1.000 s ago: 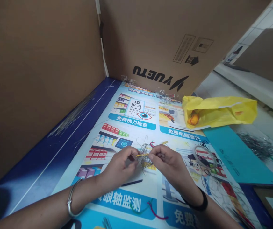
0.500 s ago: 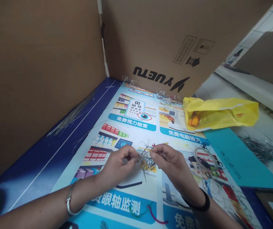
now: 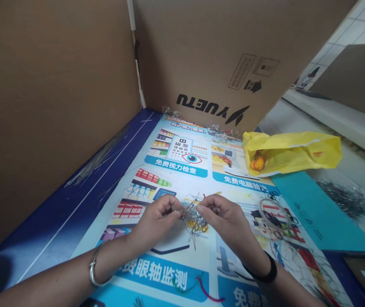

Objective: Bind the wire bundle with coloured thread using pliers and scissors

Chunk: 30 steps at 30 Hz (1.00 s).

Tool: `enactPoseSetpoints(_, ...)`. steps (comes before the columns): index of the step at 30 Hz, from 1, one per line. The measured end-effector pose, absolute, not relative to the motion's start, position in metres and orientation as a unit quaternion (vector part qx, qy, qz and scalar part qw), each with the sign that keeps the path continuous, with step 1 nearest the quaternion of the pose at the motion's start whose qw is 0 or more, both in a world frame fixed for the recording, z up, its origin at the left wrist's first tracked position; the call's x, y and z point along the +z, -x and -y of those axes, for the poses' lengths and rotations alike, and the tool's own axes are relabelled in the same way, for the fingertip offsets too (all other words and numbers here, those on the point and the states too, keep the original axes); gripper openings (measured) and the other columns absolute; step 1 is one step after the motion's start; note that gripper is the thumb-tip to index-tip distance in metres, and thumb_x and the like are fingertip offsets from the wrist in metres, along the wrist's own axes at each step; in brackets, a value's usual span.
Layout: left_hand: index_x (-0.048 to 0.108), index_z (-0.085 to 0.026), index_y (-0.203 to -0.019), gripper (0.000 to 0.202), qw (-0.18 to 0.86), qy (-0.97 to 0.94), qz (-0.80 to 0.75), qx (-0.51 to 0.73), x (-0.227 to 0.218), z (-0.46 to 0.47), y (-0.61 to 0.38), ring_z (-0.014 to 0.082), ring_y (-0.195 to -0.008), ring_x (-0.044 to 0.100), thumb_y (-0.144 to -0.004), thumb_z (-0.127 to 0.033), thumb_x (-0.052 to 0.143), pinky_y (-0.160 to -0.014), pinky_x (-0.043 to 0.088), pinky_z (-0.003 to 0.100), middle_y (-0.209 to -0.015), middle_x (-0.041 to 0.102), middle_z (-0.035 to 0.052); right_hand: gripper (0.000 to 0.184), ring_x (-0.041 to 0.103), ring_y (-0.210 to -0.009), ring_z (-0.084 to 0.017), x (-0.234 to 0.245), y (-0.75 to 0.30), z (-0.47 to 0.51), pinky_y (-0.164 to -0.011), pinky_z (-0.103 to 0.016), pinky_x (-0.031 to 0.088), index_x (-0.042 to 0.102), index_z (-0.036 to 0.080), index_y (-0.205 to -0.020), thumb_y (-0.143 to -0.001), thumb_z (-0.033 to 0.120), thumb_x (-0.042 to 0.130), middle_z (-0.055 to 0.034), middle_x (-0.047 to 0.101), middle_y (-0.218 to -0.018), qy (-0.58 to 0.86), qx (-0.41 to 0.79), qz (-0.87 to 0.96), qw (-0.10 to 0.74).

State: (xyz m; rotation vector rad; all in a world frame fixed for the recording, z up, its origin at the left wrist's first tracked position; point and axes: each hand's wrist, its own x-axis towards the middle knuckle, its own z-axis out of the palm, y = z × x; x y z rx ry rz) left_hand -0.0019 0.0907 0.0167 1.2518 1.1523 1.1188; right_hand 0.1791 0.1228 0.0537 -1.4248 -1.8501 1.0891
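Note:
A loose tangle of thin silvery wire [image 3: 194, 216] sits between my two hands, over the printed poster [image 3: 182, 187]. My left hand [image 3: 163, 217] pinches its left side between thumb and fingertips. From the right, my right hand [image 3: 221, 215] pinches the upper right part of the same tangle. Several wire ends stick out above and below it. The exact strands in each pinch are too fine to make out. Near the poster's lower edge lies a dark pink piece of wire or cord [image 3: 208, 291], with a faint green strand beside it.
Cardboard walls [image 3: 201, 51] stand at the back and left. An open yellow bag [image 3: 297, 151] with something orange inside lies at the right. A clear ring-shaped coil [image 3: 274, 214] is right of my hands. Wire piles lie at the far right [image 3: 345, 198] and along the left wall [image 3: 97, 160].
The view has shifted slightly. Both hands keep their pinch on the wire tangle, and my right fingertips sit a little closer to its middle.

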Motion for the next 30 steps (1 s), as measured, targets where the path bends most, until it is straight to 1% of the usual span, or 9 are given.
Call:
enactPoseSetpoints(6, 0.054, -0.019, -0.077, 0.005, 0.523, -0.54, -0.472, 0.461, 0.0158, -0.0911, 0.001, 0.0136, -0.072, 0.057, -0.079, -0.023, 0.056, -0.066, 0.045, 0.027, -0.075, 0.062, 0.0012, 0.024, 0.05, -0.05, -0.011, 0.0507, -0.1796, -0.1218, -0.045, -0.02, 0.037, 0.06, 0.018, -0.067, -0.077, 0.039, 0.06, 0.0009, 0.058, -0.057, 0.541, 0.362, 0.702, 0.288)
enactPoseSetpoints(11, 0.055, -0.018, -0.077, 0.008, 0.517, -0.548, -0.477, 0.453, 0.0147, -0.0919, -0.0003, 0.0144, -0.073, 0.057, -0.079, -0.025, 0.056, -0.067, 0.045, 0.028, -0.075, 0.061, 0.0018, 0.027, 0.048, -0.05, -0.011, 0.0486, -0.1776, -0.1222, -0.046, -0.021, 0.035, 0.059, 0.018, -0.063, -0.078, 0.041, 0.061, 0.0018, 0.055, -0.054, 0.543, 0.324, 0.717, 0.294)
enactPoseSetpoints(18, 0.055, -0.017, -0.077, 0.009, 0.514, -0.554, -0.478, 0.448, 0.0155, -0.0912, -0.0006, 0.0145, -0.073, 0.057, -0.08, -0.026, 0.056, -0.067, 0.045, 0.028, -0.076, 0.061, 0.0024, 0.027, 0.047, -0.05, -0.01, 0.0476, -0.1771, -0.1237, -0.047, -0.021, 0.034, 0.057, 0.018, -0.061, -0.078, 0.039, 0.061, 0.0025, 0.053, -0.055, 0.539, 0.308, 0.727, 0.294)
enactPoseSetpoints(25, 0.054, -0.018, -0.077, 0.003, 0.5, -0.573, -0.477, 0.44, 0.0139, -0.0912, -0.0008, 0.0136, -0.071, 0.056, -0.076, -0.019, 0.057, -0.066, 0.045, 0.027, -0.074, 0.06, 0.0012, 0.024, 0.047, -0.051, -0.01, 0.0462, -0.1772, -0.1225, -0.048, -0.021, 0.036, 0.058, 0.019, -0.064, -0.078, 0.037, 0.061, 0.0021, 0.054, -0.057, 0.518, 0.297, 0.742, 0.307)
enactPoseSetpoints(27, 0.054, -0.018, -0.076, 0.004, 0.494, -0.576, -0.48, 0.44, 0.0139, -0.0915, -0.0009, 0.0132, -0.07, 0.055, -0.075, -0.018, 0.057, -0.065, 0.045, 0.027, -0.072, 0.059, 0.0006, 0.02, 0.048, -0.051, -0.011, 0.0479, -0.1778, -0.1226, -0.049, -0.021, 0.036, 0.058, 0.019, -0.064, -0.078, 0.034, 0.062, 0.002, 0.055, -0.058, 0.512, 0.29, 0.75, 0.301)
enactPoseSetpoints(30, 0.053, -0.018, -0.073, 0.007, 0.487, -0.562, -0.496, 0.448, 0.0159, -0.0921, -0.0011, 0.012, -0.064, 0.052, -0.074, -0.02, 0.059, -0.06, 0.043, 0.026, -0.068, 0.056, -0.0007, 0.011, 0.05, -0.056, -0.011, 0.0528, -0.1797, -0.1231, -0.052, -0.022, 0.037, 0.062, 0.02, -0.067, -0.076, 0.025, 0.062, 0.0013, 0.056, -0.062, 0.493, 0.283, 0.778, 0.267)
